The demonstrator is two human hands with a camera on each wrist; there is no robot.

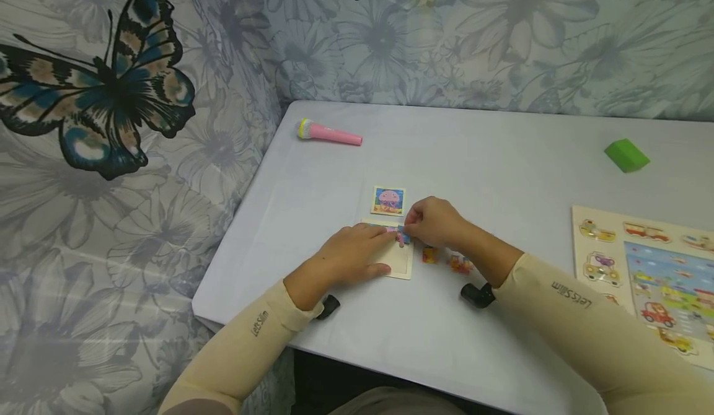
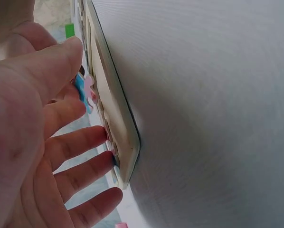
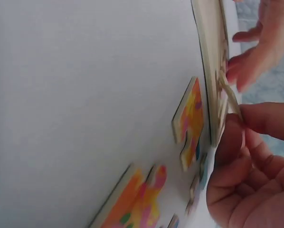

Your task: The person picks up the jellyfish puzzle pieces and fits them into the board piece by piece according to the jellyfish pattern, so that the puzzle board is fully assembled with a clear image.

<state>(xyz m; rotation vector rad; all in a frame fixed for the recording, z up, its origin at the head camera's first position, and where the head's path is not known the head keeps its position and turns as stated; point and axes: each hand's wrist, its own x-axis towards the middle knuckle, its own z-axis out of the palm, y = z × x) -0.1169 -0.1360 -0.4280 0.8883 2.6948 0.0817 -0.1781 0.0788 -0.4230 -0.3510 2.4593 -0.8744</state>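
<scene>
Now the right hand (image 1: 432, 222) pinches a pink-and-blue puzzle piece (image 1: 400, 235) over the small pale wooden puzzle tray (image 1: 405, 265) — the left hand (image 1: 357, 253), fingers spread, steadies it — next it needs turning to fit.

Both arms wear long cream sleeves (image 1: 563, 322). Each carries dark "LetsSlim" lettering (image 1: 571, 295) near the cuff. A small black device (image 1: 477, 295) sits at each wrist.

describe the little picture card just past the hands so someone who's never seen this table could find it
Start at the pale table in the corner of the flower-patterned walls and find the person's two hands near its front edge. Just beyond the right hand lies a small square card. Unlike the loose orange puzzle pieces nearer the person, it is a whole square showing a pink jellyfish-like figure on blue.
</scene>
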